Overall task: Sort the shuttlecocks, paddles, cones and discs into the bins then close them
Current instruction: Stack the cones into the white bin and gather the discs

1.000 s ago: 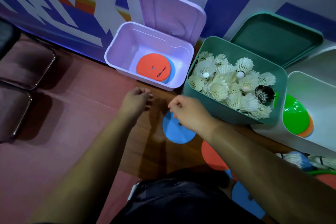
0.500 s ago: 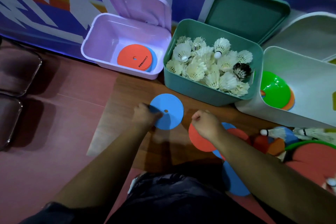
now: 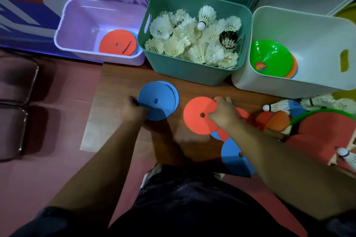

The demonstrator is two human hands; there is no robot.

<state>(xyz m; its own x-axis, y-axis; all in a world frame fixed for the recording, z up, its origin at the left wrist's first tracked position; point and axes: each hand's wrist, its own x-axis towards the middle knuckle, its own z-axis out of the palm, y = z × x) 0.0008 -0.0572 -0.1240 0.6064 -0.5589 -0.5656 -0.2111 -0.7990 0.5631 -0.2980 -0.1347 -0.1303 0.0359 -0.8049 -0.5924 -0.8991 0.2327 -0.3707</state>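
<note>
I see my left grip (image 3: 133,110) pinching the edge of two stacked blue discs (image 3: 158,100), while my right grip (image 3: 223,115) holds an orange disc (image 3: 196,115). Behind them stand three open bins. The lilac bin (image 3: 57,40) contains a printed orange disc (image 3: 117,44), the teal bin (image 3: 183,71) is full of shuttlecocks (image 3: 192,44), and the white bin (image 3: 269,86) holds a green cone (image 3: 269,56).

A brown wooden panel (image 3: 119,90) lies on the reddish floor (image 3: 54,159). Along the floor's left edge stand two dark padded seats (image 3: 15,81) (image 3: 9,132) with metal frames. Behind runs a wall (image 3: 28,5) striped blue, white and orange.
</note>
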